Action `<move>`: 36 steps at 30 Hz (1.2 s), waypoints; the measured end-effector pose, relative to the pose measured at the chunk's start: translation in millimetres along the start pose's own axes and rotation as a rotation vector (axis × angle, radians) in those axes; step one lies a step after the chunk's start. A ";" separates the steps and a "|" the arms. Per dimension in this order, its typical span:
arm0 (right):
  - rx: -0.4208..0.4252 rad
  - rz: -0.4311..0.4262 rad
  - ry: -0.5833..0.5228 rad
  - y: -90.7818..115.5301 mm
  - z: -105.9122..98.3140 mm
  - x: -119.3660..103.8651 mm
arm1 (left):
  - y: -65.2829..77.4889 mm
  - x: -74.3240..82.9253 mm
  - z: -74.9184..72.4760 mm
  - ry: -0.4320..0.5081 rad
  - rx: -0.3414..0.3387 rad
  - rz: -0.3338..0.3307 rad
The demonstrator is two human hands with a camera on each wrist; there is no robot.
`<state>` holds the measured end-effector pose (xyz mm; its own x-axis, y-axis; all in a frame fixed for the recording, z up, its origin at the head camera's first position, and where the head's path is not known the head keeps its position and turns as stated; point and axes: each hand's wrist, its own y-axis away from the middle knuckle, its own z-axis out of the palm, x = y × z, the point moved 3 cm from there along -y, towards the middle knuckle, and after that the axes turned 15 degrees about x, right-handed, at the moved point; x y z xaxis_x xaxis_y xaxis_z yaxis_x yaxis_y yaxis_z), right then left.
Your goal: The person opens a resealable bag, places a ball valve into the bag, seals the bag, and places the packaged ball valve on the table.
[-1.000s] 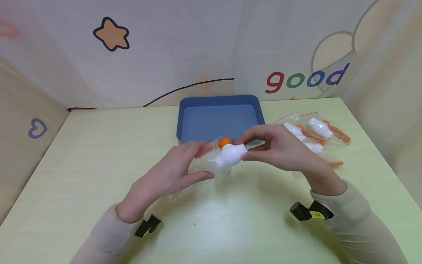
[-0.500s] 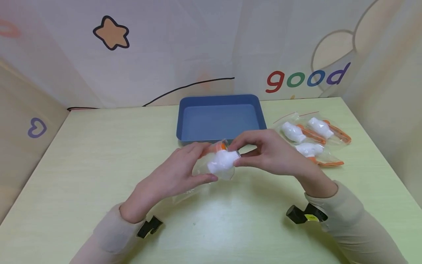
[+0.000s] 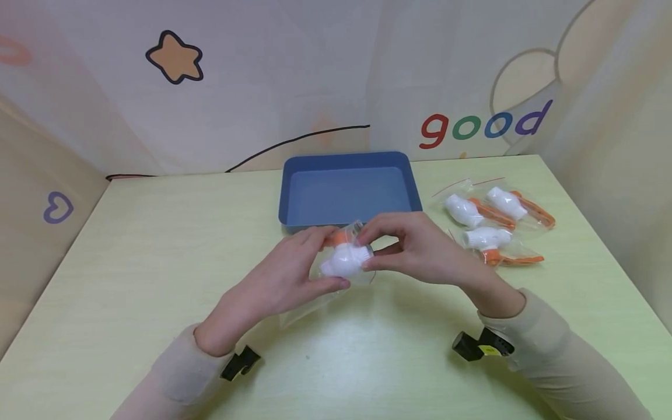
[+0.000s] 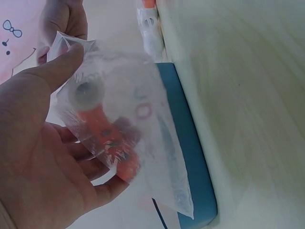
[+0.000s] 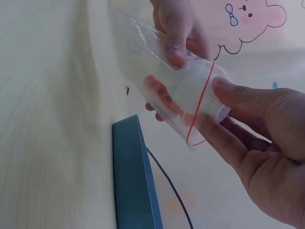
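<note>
A white plastic ball valve [image 3: 343, 261] with an orange lever handle [image 4: 107, 133] lies inside a clear zip bag [image 4: 157, 162], held above the table. My left hand [image 3: 275, 271] grips the bag from the left, its thumb on the near side and fingers behind the handle. With thumb and fingers, my right hand [image 3: 420, 245] pinches the ribbed end of the valve at the bag's mouth. The red zip line [image 5: 202, 98] crosses the valve close to the right thumb in the right wrist view.
Behind the hands stands a blue tray [image 3: 350, 192]. To the right lie several bagged valves [image 3: 488, 238] with orange handles, on the pale green table [image 3: 157, 251]. A printed curtain [image 3: 294, 76] hangs at the table's back edge.
The valve has slid left and deeper into the bag, pushed by my right hand, which moved left and slightly nearer. The bag's mouth now surrounds the valve's end. My left hand shifted slightly right.
</note>
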<state>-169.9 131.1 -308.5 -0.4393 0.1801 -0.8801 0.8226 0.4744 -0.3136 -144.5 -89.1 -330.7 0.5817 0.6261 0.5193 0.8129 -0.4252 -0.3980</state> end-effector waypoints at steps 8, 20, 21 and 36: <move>-0.012 0.020 -0.006 -0.3 5.8 0.8 | -0.8 3.2 2.2 0.019 0.028 -0.004; 0.033 0.043 0.064 -2.0 -5.2 4.5 | -1.8 -0.2 -0.4 -0.012 0.106 -0.070; 0.044 0.040 0.078 -1.7 -6.8 4.5 | -1.9 -0.5 -0.9 -0.015 0.110 -0.076; -0.118 0.235 0.148 4.3 1.7 12.9 | -2.4 -2.4 -2.2 -0.007 0.171 -0.181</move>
<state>-171.4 134.0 -321.8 -0.2973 0.4163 -0.8592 0.8640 0.5003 -0.0565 -147.8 -91.0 -329.4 0.4265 0.6868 0.5885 0.8868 -0.1896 -0.4214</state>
